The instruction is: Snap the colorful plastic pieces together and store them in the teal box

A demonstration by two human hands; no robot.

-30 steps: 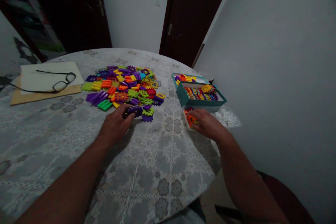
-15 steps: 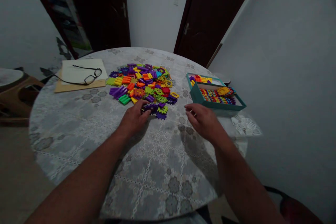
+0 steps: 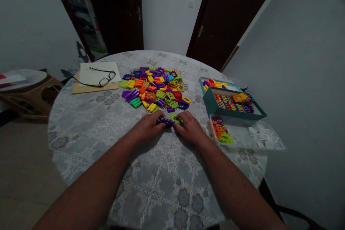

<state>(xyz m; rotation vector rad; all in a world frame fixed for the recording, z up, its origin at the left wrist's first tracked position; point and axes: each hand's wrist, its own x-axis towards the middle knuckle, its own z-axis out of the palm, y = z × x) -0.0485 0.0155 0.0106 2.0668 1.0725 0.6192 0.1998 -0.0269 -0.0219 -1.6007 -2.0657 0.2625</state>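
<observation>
My left hand is closed on purple toothed plastic pieces, just in front of the heap. On the other side, my right hand pinches a yellow-green gear piece that touches the purple ones. Whether these pieces are joined cannot be made out, since fingers cover their outer ends. Behind both hands lies a heap of coloured plastic gears and ribbed connectors, in purple, orange, yellow, green and red.
At right stand a teal box of coloured pieces, a clear tray with more, and a bag of white pieces. Eyeglasses rest on paper and a board at left. A patterned cloth covers the round table.
My right hand has moved left to the small gear pieces and closed on the yellow-green one. The pieces between my hands now sit apart from the heap. The view has shifted slightly.
</observation>
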